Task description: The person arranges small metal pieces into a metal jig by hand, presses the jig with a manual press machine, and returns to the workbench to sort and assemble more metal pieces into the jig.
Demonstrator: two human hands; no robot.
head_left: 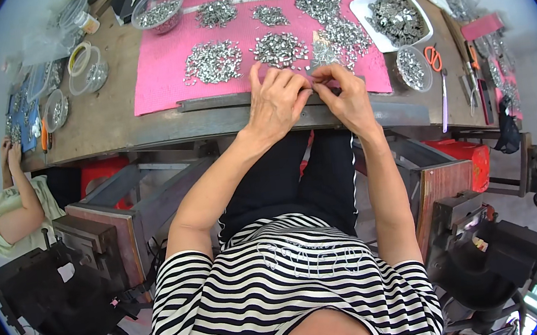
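My left hand and my right hand come together over the near edge of a pink mat. Both are closed, thumb against fingers, in a pinch. Whatever sits between the fingertips is too small to make out. Below my hands runs a grey metal bar along the table's front edge. Just beyond my fingers lie a heap of small shiny metal pieces and some thin silvery strips. Another heap of metal bits is spread to the left, and a larger heap to the right.
A white tray of darker metal parts stands right of the mat, near a clear tub and orange-handled scissors. Clear tubs hold more pieces at the back left. Another person works at the far left.
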